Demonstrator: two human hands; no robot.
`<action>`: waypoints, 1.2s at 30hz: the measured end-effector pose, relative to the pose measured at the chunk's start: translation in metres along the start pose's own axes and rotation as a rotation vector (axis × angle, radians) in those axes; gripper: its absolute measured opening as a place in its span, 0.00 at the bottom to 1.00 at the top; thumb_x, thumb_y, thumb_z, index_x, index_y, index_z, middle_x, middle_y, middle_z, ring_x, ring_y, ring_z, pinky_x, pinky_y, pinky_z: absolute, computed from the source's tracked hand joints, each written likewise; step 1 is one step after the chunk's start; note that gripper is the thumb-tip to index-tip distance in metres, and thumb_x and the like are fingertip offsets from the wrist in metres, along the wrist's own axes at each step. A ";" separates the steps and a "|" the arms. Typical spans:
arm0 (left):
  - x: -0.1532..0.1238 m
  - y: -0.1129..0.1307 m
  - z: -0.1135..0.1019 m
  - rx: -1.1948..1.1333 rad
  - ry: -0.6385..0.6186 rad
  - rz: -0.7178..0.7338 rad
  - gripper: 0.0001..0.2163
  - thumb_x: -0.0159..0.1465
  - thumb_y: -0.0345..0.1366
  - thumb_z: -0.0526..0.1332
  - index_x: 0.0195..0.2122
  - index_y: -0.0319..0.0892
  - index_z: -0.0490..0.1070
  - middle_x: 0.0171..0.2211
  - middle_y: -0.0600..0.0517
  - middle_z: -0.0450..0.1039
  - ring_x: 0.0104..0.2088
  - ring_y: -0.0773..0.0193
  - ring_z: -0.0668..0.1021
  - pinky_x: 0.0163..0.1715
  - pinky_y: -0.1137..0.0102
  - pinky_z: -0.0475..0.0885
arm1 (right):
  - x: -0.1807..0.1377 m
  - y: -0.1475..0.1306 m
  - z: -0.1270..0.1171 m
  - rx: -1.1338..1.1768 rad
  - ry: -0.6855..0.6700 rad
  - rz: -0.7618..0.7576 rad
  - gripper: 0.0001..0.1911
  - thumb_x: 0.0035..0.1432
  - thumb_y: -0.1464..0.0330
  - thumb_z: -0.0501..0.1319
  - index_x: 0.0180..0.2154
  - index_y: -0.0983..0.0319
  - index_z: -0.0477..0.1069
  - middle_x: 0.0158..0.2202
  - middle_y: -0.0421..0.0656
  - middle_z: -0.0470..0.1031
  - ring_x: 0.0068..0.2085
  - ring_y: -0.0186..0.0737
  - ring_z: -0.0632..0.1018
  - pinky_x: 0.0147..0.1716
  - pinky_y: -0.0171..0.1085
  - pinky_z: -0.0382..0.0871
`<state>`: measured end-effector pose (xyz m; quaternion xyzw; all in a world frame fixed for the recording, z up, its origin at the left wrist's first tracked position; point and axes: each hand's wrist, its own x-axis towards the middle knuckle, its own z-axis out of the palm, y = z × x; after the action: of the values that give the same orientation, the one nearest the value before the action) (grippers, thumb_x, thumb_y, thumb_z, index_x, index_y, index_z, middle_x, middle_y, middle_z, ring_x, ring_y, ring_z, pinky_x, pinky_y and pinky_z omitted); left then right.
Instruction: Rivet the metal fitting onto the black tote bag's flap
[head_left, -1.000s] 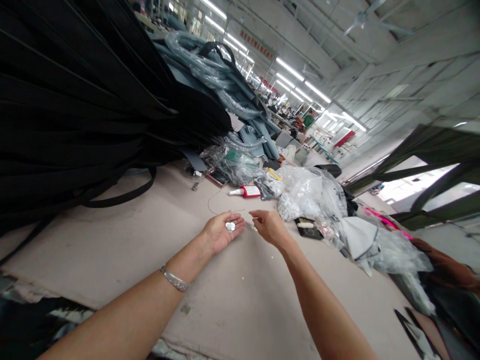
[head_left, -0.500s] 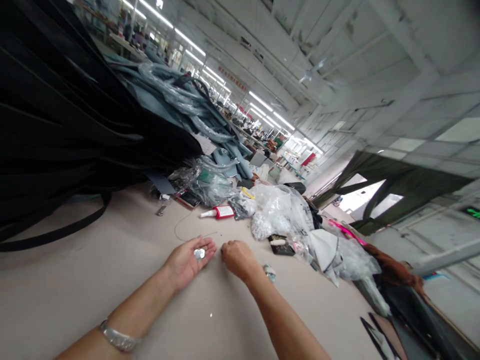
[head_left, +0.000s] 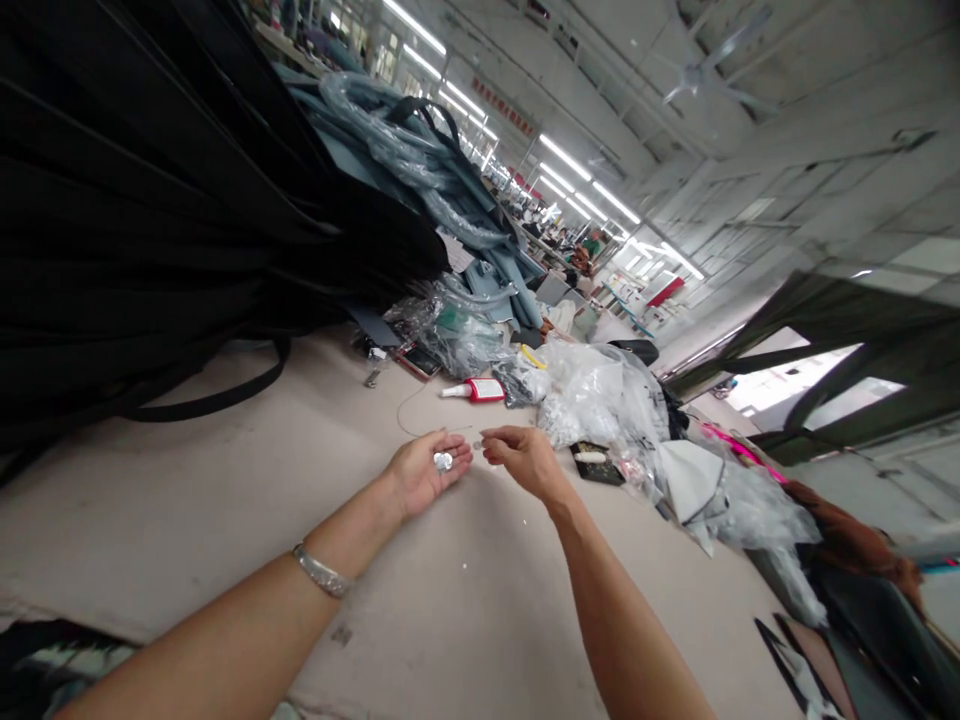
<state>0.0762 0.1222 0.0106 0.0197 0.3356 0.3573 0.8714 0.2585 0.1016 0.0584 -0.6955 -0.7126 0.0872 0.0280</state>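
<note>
My left hand lies palm up, fingers stretched out, with small shiny silver pieces resting on it. Close to its fingertips is my right hand, thumb and fingers drawn together in a pinch. At those fingertips shows a small, pale shiny piece, too blurred to name. A thin curved wire or thread runs on the tabletop just beyond my left hand. Further back lies a red bottle with a white label and a pointed white nozzle.
Black fabric or bags tower at the left, a strap trailing onto the table. Blue-grey pieces in plastic are heaped behind. Clear plastic bags and a small dark tray lie toward the right.
The view has turned, so the scene sits further right and higher. My right fingers have loosened slightly, and a small shiny piece now shows at their tips. My left palm remains up.
</note>
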 end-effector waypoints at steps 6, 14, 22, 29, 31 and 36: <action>0.002 0.000 -0.002 -0.047 -0.003 -0.011 0.14 0.74 0.33 0.53 0.47 0.27 0.74 0.33 0.37 0.79 0.30 0.58 0.83 0.32 0.70 0.80 | -0.018 0.002 0.001 -0.175 -0.052 -0.065 0.17 0.63 0.75 0.56 0.50 0.64 0.78 0.44 0.50 0.83 0.45 0.43 0.82 0.49 0.37 0.71; 0.000 0.002 -0.002 -0.065 -0.024 -0.037 0.15 0.74 0.34 0.52 0.47 0.28 0.74 0.33 0.37 0.79 0.31 0.57 0.83 0.32 0.69 0.80 | -0.018 -0.003 0.022 -0.371 -0.164 -0.111 0.13 0.65 0.76 0.54 0.43 0.66 0.77 0.43 0.54 0.81 0.46 0.47 0.80 0.47 0.38 0.69; -0.001 0.001 -0.002 -0.064 -0.021 -0.021 0.15 0.75 0.34 0.51 0.39 0.30 0.74 0.30 0.41 0.78 0.28 0.59 0.82 0.30 0.70 0.80 | -0.018 -0.006 0.012 -0.280 -0.013 -0.039 0.15 0.65 0.75 0.54 0.49 0.64 0.76 0.45 0.49 0.82 0.45 0.42 0.82 0.47 0.35 0.71; -0.003 0.003 -0.001 -0.069 -0.047 0.042 0.16 0.76 0.32 0.50 0.36 0.32 0.73 0.27 0.47 0.76 0.23 0.66 0.78 0.25 0.73 0.76 | -0.020 -0.048 0.019 0.308 0.260 -0.196 0.13 0.61 0.70 0.57 0.44 0.60 0.78 0.46 0.47 0.82 0.46 0.45 0.81 0.51 0.41 0.72; -0.004 0.007 -0.001 -0.082 -0.034 0.115 0.17 0.76 0.30 0.48 0.33 0.33 0.73 0.28 0.46 0.76 0.27 0.66 0.80 0.30 0.73 0.79 | -0.015 -0.057 0.030 0.604 0.422 -0.047 0.15 0.63 0.63 0.57 0.46 0.61 0.77 0.51 0.50 0.80 0.52 0.48 0.79 0.55 0.45 0.71; -0.010 0.010 0.001 0.027 -0.011 0.424 0.13 0.71 0.29 0.53 0.32 0.38 0.74 0.31 0.46 0.78 0.33 0.65 0.82 0.40 0.73 0.79 | 0.004 -0.093 0.079 1.737 0.538 0.437 0.19 0.60 0.56 0.61 0.45 0.64 0.75 0.45 0.50 0.81 0.45 0.43 0.82 0.46 0.42 0.77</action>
<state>0.0654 0.1237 0.0195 0.1035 0.3241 0.5280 0.7781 0.1540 0.0976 -0.0046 -0.5465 -0.2207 0.4286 0.6848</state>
